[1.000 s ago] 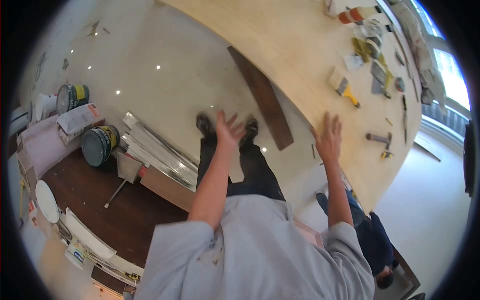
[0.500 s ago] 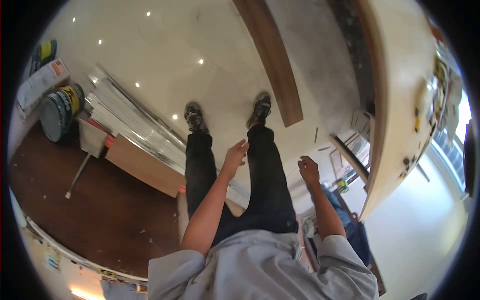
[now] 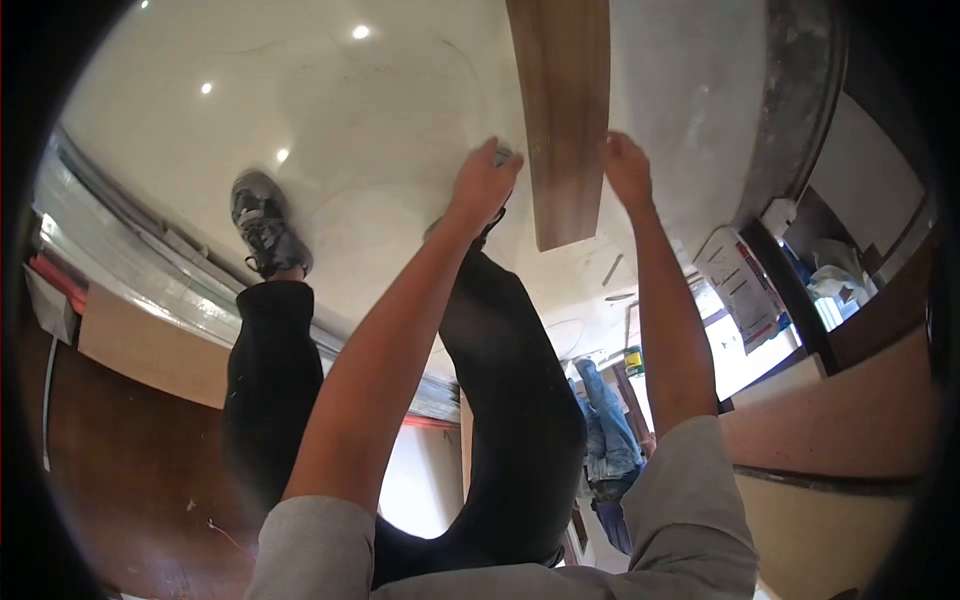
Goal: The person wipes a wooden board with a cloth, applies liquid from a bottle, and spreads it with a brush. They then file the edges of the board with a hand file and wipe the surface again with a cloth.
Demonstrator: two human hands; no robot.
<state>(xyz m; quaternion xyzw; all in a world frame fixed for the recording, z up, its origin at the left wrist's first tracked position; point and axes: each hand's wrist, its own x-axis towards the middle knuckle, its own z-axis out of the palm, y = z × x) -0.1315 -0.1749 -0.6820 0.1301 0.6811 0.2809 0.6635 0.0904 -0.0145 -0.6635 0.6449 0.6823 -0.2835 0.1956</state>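
While leaning over a pale, glossy floor [image 3: 400, 110], has a long, flat, brown wood-grained plank [image 3: 565, 120] between a bare left hand [image 3: 487, 185] and a bare right hand [image 3: 628, 172]. Bends the fingers of both partway at opposite long edges; hard to tell, from this angle, whether closed on the plank or only beside it. Shows silvery strips [image 3: 115, 255] and a dark brown panel [image 3: 140, 450] at left; past the black-clad right thigh [image 3: 525, 370], blue denim legs of another person [image 3: 608, 425].

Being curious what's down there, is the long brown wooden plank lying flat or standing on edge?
The plank lies flat: its broad, grained face points up, with glossy pale floor visible along both sides.
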